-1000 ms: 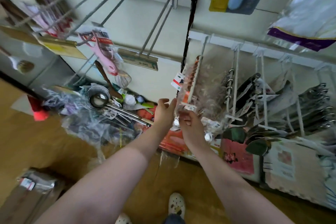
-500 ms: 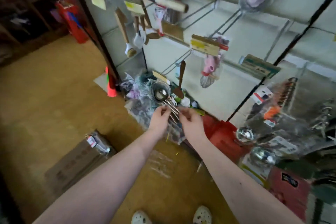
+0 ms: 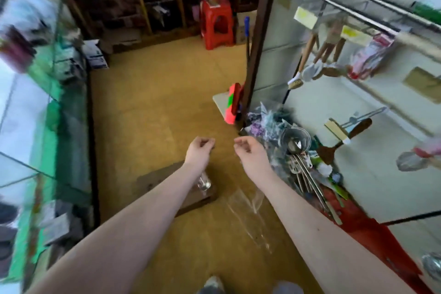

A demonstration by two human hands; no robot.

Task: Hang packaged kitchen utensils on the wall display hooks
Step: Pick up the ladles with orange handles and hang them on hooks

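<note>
Packaged steel ladles (image 3: 297,148) are lying in a heap on the floor against the wall, just beside the right hand (image 3: 250,153). The left hand (image 3: 199,150) is hovering a little apart from it. Both are curling fingers toward thumbs, and I cannot tell whether they are pinching the clear plastic bag (image 3: 248,212) below. Wooden-handled utensils (image 3: 322,55) are hanging from a wall hook (image 3: 358,11).

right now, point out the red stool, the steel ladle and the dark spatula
red stool (image 3: 216,11): head view, on its front face just under the seat
steel ladle (image 3: 295,145): head view, on the bowl
dark spatula (image 3: 325,153): head view, on the blade
</note>
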